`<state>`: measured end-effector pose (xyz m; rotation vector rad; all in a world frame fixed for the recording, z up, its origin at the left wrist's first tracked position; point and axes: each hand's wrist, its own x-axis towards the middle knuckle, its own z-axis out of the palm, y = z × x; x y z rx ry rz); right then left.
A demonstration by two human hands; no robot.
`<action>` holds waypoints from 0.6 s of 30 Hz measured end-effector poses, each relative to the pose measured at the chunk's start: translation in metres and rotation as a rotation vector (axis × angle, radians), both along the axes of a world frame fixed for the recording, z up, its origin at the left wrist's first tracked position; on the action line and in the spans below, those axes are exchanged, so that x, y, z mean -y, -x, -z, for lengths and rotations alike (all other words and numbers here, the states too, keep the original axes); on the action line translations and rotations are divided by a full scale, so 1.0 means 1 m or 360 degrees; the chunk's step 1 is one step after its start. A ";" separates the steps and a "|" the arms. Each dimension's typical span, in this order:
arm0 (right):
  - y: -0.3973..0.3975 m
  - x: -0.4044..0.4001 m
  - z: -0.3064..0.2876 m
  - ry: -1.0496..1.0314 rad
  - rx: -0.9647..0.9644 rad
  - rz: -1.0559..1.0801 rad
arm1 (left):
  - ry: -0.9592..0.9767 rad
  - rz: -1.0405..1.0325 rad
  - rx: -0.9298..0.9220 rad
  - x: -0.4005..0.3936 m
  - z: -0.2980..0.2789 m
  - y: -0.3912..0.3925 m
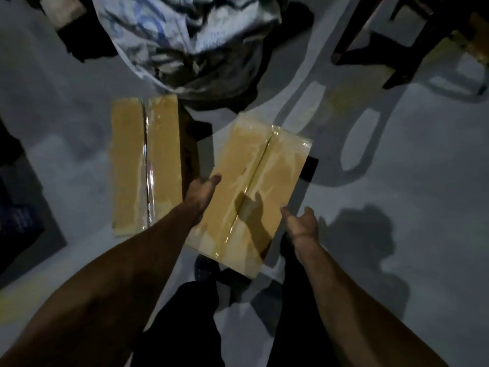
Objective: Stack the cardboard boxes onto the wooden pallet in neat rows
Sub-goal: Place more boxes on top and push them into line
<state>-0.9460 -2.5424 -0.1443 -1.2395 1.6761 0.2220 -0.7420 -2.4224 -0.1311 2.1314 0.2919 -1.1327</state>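
The dim light hides most detail; no pallet can be made out, and the dark shapes at the left edge are unreadable. The taped box (254,186) sits on the floor (397,181), long axis running near to far, tilted rightward. The left hand (202,192) presses its left side; the right hand (301,226), fingers spread, is just beside its near right edge. A second box (146,165) lies to the left, near a crumpled sack (190,38).

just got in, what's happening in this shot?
A person stands over two tan taped cardboard boxes on a pale grey floor. The left hand rests on the left edge of the nearer, angled box; the right hand is open beside its right edge, contact unclear. The second box lies flat to the left, untouched. A crumpled white sack sits beyond. No wooden pallet is visible.
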 end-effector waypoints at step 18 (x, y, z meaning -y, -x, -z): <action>-0.019 -0.024 0.215 -0.0118 0.0026 0.0315 | -0.0385 0.0483 0.0250 -0.001 0.223 -0.043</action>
